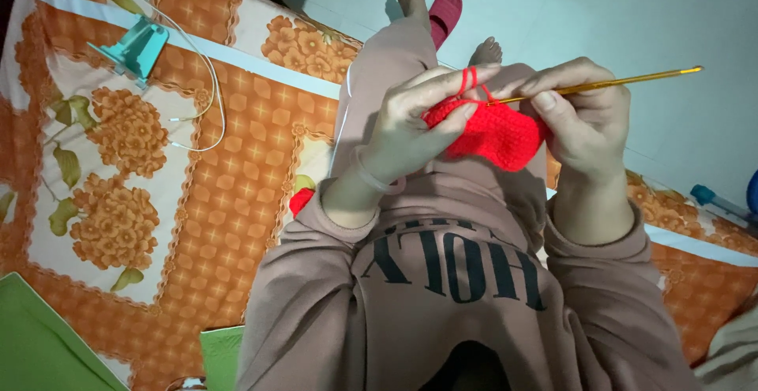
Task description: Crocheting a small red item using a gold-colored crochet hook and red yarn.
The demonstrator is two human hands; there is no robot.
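Right hand [583, 118] holds gold crochet hook [624, 83] at red crochet piece [497, 134].

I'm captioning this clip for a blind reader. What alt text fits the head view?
Two bare hands crochet a red yarn piece over the person's lap: the left hand pinches the piece, the right hand holds a golden crochet hook. The person sits on an orange floral bedsheet, bare feet toward a pale floor.

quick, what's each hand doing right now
Left hand: closed on the red crochet piece, yarn over a finger.
Right hand: closed on the gold hook.
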